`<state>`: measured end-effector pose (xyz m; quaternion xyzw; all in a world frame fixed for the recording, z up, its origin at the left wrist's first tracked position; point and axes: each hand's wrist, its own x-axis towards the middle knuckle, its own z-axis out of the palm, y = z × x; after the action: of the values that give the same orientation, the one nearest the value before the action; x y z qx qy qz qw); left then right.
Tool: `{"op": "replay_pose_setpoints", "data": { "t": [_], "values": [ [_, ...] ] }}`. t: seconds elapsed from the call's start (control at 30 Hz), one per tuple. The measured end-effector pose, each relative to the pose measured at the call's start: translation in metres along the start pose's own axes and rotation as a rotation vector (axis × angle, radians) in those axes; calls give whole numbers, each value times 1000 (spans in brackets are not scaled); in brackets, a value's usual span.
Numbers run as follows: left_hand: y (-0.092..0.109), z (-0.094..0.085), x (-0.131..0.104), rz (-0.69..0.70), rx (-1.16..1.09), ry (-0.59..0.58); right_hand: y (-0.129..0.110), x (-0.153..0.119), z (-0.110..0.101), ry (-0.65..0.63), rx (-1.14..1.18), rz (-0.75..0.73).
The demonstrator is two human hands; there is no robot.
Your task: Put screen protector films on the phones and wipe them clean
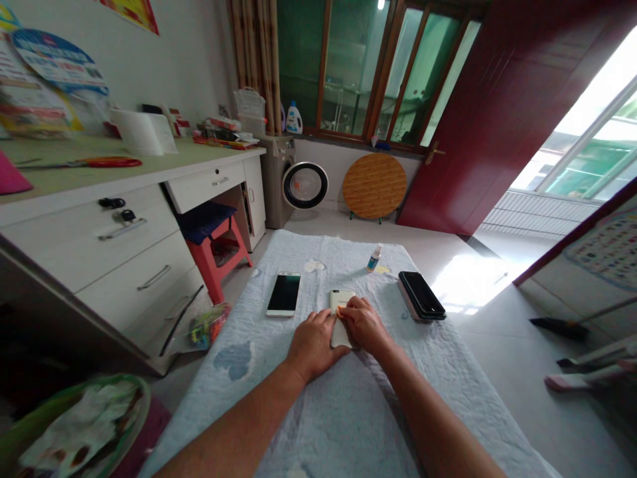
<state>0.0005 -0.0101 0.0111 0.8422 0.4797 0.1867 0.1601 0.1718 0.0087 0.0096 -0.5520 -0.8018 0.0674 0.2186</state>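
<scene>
The cream smartphone (340, 335) lay with its back upward on the quilted sheet (328, 418), its camera end away from the person. The rubbing of this back appeared to be in progress, not finished; which part was already done, I could not tell. The screen side was hidden, so its condition also was not known.

The phone was under both hands and touched them. The left hand (313, 342) held it at its left edge, with the thumb near its lower end. The right hand (365, 325), with fingers pinched narrow, pressed a small orange cloth (340, 310) onto its back.

To the left of this phone lay a white smartphone (284, 294) with a dark screen. Beyond it, slightly to its right, stood a small spray bottle (374, 258). Farther to its right was a black smartphone (422, 294), on top of a flat pinkish object.
</scene>
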Motion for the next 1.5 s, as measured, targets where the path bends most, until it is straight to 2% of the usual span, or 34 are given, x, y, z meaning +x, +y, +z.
{"op": "replay_pose_setpoints", "data": {
  "t": [0.23,0.5,0.77,1.13,1.5],
  "values": [
    [-1,0,0,17,-2,3,-5,1,3,-4,-11,9],
    [1,-4,0,3,23,-24,6,9,6,48,-115,125],
    [1,-5,1,-5,9,-40,15,13,8,33,-208,158],
    [1,-4,1,-15,6,-44,25,17,12,22,-209,196],
    [2,-4,0,-7,26,-22,29,32,19,72,-133,235]
  ]
}}
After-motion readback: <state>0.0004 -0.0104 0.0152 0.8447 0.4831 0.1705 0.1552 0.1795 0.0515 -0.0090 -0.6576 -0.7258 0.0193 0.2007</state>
